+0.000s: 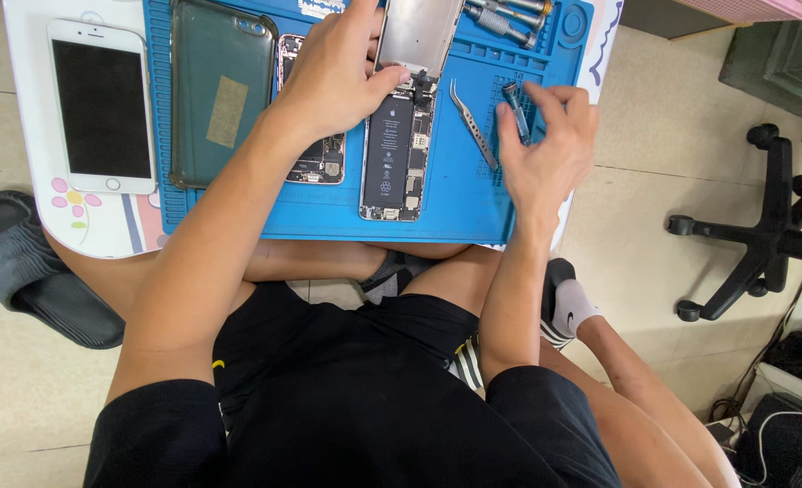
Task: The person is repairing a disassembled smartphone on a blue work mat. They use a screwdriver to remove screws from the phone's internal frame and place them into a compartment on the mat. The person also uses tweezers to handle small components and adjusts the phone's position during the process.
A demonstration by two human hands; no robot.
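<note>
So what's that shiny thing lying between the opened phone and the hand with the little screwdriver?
A pair of metal tweezers lies on the blue mat between the opened phone and the right hand, seen in the head view.

Second opened phone (pixel 315 163) partly under forearm

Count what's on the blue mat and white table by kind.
Phones: 3 (closed white one, opened one, opened one under the left hand)
Phone case: 1
Tweezers: 1
Screwdrivers: at least 3 (one in right hand, others)
Total: at least 8
</note>
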